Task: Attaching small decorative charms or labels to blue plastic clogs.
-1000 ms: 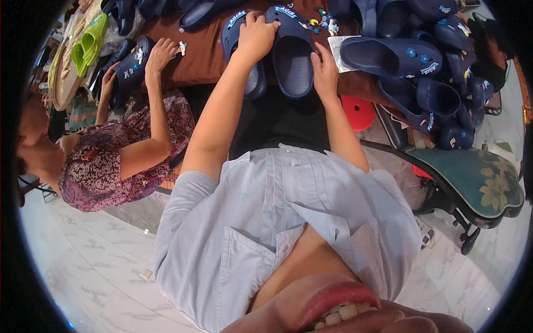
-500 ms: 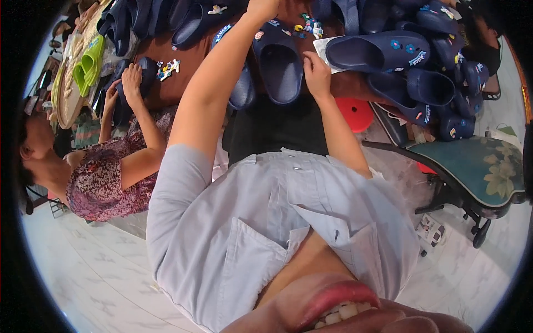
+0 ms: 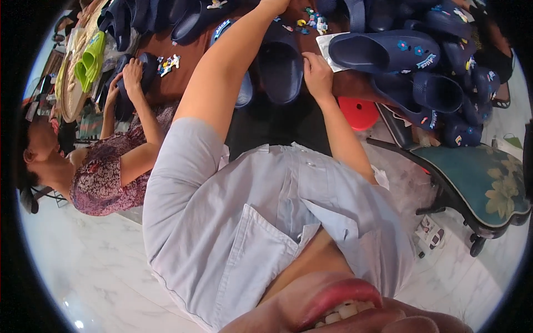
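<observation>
A navy clog [image 3: 280,69] lies on the brown cloth in front of me, its rounded end toward me. My right hand [image 3: 317,75] is closed at the clog's right edge, fingers curled against its side. My left hand [image 3: 274,5] reaches over the clog's far end at the top edge of the picture; its fingers are cut off. A second navy clog [image 3: 244,91] sits partly hidden under my left forearm. Small colourful shoe charms [image 3: 315,21] lie beyond my right hand. Beside that hand, a white card [image 3: 327,53] is partly under another navy clog [image 3: 383,51] decorated with blue flowers.
More navy clogs [image 3: 438,91] are piled at the right. At the left a co-worker's hands [image 3: 132,75] hold a navy clog, near charms [image 3: 168,65] and green clogs [image 3: 90,61]. A red stool [image 3: 358,114] and a green-backed chair [image 3: 474,180] stand at right.
My left arm has shifted right, with its hand farther over the clog's far end. My right hand keeps its place at the clog's edge. The whole view has tilted slightly.
</observation>
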The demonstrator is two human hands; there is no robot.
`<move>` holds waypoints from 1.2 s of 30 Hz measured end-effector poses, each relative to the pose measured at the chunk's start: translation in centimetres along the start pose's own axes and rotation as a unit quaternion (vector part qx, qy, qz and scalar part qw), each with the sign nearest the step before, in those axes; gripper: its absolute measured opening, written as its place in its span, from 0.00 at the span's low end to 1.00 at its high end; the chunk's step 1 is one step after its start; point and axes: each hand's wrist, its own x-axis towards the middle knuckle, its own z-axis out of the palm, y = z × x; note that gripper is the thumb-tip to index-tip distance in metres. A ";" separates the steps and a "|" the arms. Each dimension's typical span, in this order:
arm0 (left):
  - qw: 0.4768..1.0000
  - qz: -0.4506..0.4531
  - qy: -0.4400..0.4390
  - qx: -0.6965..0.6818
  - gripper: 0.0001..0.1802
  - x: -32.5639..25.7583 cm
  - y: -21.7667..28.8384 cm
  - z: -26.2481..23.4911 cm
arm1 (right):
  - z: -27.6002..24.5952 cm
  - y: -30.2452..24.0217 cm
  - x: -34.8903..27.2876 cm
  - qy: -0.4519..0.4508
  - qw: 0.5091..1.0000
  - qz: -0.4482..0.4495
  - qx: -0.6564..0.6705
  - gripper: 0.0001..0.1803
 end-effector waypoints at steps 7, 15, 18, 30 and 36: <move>0.956 0.021 0.184 -0.229 0.07 -5.4 -3.2 -6.3 | 0.7 -0.5 0.1 -0.006 1.000 -0.017 0.014 0.07; 0.877 -0.033 0.140 -0.458 0.08 -14.7 3.2 -13.9 | -0.4 1.3 -0.6 0.022 1.000 0.007 0.006 0.07; 0.853 -0.031 0.162 -0.496 0.10 -22.0 6.1 -13.8 | -0.5 -0.1 -0.3 0.016 0.992 0.055 0.113 0.09; 0.413 -0.126 0.013 -0.902 0.09 -27.7 15.2 -5.9 | -4.0 -6.5 -2.1 -0.009 0.874 0.157 0.459 0.16; 0.396 -0.120 0.031 -0.910 0.09 -27.1 16.0 -5.7 | -3.2 -7.0 -2.4 0.048 0.870 0.166 0.461 0.13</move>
